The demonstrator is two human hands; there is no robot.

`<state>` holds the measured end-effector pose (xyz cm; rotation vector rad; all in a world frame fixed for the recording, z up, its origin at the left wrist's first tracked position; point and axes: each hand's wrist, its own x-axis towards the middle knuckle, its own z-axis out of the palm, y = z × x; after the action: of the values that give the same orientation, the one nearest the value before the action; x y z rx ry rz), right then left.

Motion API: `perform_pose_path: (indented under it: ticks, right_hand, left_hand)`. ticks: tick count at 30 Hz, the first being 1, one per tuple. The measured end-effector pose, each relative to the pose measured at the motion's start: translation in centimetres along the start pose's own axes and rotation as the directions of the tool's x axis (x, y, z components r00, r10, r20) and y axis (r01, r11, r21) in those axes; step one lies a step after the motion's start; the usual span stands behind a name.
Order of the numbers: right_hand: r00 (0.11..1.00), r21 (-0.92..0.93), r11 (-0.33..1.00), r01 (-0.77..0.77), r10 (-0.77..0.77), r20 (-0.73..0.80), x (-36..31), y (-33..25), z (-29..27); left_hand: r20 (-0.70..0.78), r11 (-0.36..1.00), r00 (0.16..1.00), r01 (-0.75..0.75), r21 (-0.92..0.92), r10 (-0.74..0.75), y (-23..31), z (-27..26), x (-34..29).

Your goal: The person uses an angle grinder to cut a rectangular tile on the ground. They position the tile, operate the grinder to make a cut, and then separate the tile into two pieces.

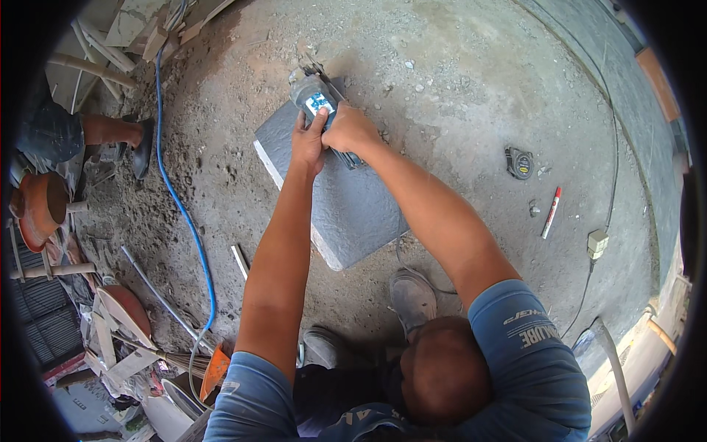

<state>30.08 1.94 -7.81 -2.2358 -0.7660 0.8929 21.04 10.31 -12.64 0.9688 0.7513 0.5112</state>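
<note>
An angle grinder (318, 107) is held in both hands at the far corner of a grey stone slab (335, 180), which lies flat on the dusty concrete floor (456, 88). The left hand (307, 144) is wrapped closed around the grinder body from the near side, thumb up against the blue patch on the housing. The right hand (350, 131) is clamped closed over the rear of the body, just right of the left hand; the two hands are touching or nearly so. The grinder's head protrudes beyond both grips, toward the slab's far edge. The disc itself cannot be made out clearly; whether it touches the slab cannot be told.

A grey shoe (412, 298) is planted at the slab's near corner, the toe just beside the edge. A second shoe (324, 346) is seen nearer than the slab, left of the first.

Right of the slab, well apart: a tape measure (519, 163), and nearer than it a red-and-white marker (551, 212). Further right, a plug block (597, 242) on a dark cable (615, 147).

Left of the slab, a blue hose (184, 214) is run across the floor. Beyond it, another person's leg and dark shoe (141, 147) are seen. An orange bowl-shaped vessel (40, 210) sits far left among scrap.
</note>
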Motion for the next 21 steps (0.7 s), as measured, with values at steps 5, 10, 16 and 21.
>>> perform_pose_path:
  ticks: [5,10,16,21]
  right_hand:
    - [1.000,-0.006,1.000,0.001,-0.001,0.010,-0.17,-0.04,-0.01]
    - [1.000,-0.009,1.000,0.011,-0.012,-0.004,-0.01,0.44,0.16]
    - [1.000,-0.002,1.000,0.011,-0.011,0.002,-0.44,0.24,0.10]
    - [1.000,-0.011,1.000,0.012,-0.013,-0.010,-0.36,0.57,0.17]
  left_hand:
    - [0.031,1.000,0.999,-0.012,0.015,0.012,-0.03,-0.29,-0.05]
    - [0.029,1.000,1.000,-0.002,0.014,0.002,-0.18,-0.05,-0.19]
    - [0.002,1.000,1.000,0.007,0.004,-0.007,-0.41,-0.39,-0.17]
    - [0.006,1.000,1.000,0.006,0.016,-0.007,-0.68,-0.25,-0.24]
